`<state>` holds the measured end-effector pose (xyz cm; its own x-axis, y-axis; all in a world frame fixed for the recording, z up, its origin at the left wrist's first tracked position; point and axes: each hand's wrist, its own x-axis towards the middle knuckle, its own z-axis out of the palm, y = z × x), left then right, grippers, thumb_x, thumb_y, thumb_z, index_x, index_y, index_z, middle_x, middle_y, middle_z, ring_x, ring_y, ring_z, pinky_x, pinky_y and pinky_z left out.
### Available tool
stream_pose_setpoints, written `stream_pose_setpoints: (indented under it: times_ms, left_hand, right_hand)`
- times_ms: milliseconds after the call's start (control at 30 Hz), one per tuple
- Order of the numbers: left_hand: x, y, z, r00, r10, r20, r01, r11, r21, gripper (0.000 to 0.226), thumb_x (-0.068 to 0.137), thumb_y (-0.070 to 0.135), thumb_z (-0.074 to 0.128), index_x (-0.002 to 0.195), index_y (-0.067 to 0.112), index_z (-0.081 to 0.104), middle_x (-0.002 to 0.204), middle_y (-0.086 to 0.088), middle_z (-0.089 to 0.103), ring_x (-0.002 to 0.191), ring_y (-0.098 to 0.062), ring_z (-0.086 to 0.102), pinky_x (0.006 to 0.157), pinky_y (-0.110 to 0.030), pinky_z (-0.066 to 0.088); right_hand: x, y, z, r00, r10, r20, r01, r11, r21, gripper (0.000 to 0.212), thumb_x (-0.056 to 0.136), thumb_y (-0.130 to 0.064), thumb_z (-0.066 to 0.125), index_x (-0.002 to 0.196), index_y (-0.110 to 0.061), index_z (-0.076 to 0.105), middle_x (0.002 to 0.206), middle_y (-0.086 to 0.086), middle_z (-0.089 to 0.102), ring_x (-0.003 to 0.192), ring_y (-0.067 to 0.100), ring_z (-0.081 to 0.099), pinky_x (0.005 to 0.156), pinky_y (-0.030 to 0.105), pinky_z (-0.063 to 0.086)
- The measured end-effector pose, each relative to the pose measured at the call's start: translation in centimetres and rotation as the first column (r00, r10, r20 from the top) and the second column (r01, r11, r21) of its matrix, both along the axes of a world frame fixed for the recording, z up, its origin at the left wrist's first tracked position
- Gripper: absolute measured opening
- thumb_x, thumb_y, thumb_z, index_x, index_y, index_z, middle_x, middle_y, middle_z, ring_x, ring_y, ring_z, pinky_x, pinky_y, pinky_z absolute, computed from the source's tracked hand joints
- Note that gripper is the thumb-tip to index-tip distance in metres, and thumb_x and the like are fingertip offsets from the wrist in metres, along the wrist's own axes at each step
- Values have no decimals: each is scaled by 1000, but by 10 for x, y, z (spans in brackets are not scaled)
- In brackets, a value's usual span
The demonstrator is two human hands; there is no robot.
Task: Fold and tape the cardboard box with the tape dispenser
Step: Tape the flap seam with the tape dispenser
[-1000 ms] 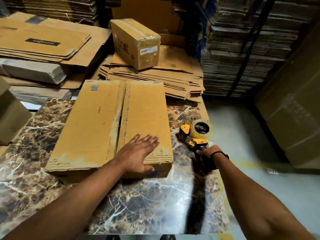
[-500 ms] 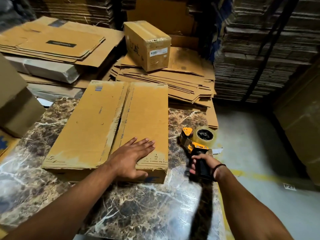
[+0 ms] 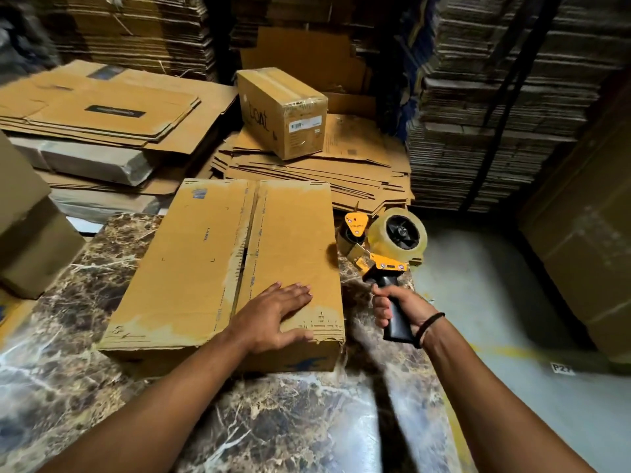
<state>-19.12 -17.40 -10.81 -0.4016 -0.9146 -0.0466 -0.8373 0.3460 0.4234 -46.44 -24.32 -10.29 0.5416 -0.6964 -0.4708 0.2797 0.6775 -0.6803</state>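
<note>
A long brown cardboard box point(image 3: 191, 268) lies on the marble table point(image 3: 290, 421), its two top flaps folded down and meeting along a bare middle seam. My left hand point(image 3: 273, 312) rests flat, fingers spread, on the right flap near the box's near end. My right hand point(image 3: 399, 305) grips the black handle of a yellow tape dispenser point(image 3: 386, 244), held upright just right of the box and above the table's edge. Its roll of clear tape faces me, and the orange front plate points toward the box.
A small taped box point(image 3: 283, 110) sits on a pile of flattened cartons point(image 3: 341, 175) behind the table. More flat cartons point(image 3: 102, 110) lie at the back left, and another box point(image 3: 30, 233) stands at the left edge. Tall cardboard stacks point(image 3: 505, 97) and grey floor point(image 3: 512, 319) are at the right.
My right hand has closed on the dispenser's handle and lifted it off the table, tipping it upright beside the box. My left hand has stayed flat on the right flap.
</note>
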Motion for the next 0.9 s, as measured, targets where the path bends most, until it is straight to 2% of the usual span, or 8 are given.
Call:
stream_pose_setpoints:
  times_ms: [67,133,200,267,433,567,667,900]
  left_hand:
    - [1,2,8,911,243,-334,-208,968,138,79,77,75,42,140,29,36,148,5,35,132,-11,32,105,-30,31]
    - [6,0,20,571,511,-643,-334,860,387,63,84,59,46,134,21,48,138,-5,49,119,-15,50,93,-31,46]
    - [20,-4,34,168,692,-702,-248,719,649,57,91,54,40,128,11,51,123,-15,59,105,-25,62,91,-41,49]
    - [41,-1,46,-45,762,-646,-76,642,763,52,94,49,38,124,9,49,112,-20,62,99,-34,65,82,-44,53]
    - [104,27,50,-229,794,-563,24,583,812,38,94,39,46,124,17,43,97,-25,68,72,-29,70,51,-29,57]
    - [151,54,41,-305,825,-476,113,528,842,31,91,22,52,117,6,45,96,-28,67,62,-25,69,49,-28,57]
    - [173,72,38,-409,775,-482,47,546,837,12,93,5,47,102,-3,49,77,-25,67,56,-22,68,48,-25,56]
    - [223,107,35,-295,736,-609,-283,542,791,17,84,-18,44,82,-5,54,81,-23,64,64,-25,66,53,-23,56]
  right_hand:
    - [17,9,16,997,37,-75,-40,998,-39,10,84,-5,49,78,-13,47,47,-3,42,36,10,40,38,21,39]
    - [37,16,26,987,77,-138,-89,992,-85,11,86,-2,47,79,-11,48,48,0,43,36,12,41,39,23,40]
    - [59,23,33,972,125,-198,-154,978,-143,12,88,1,48,80,-9,49,50,2,43,37,14,42,40,25,42]
    - [83,27,37,949,181,-258,-235,952,-198,13,88,1,49,80,-8,50,53,4,43,38,15,43,41,25,43]
    - [146,38,37,857,287,-427,-423,866,-267,11,88,-1,55,81,-9,54,55,5,45,41,18,45,46,27,44]
    - [192,44,41,794,350,-498,-537,786,-304,10,87,1,52,82,-6,55,55,6,47,42,19,46,48,29,46]
    - [224,48,47,751,396,-529,-607,730,-315,6,86,3,53,86,-2,54,54,7,48,41,19,47,46,29,47]
    - [282,59,54,619,440,-650,-759,549,-350,6,83,2,57,88,-2,56,55,7,53,41,21,51,46,28,49]
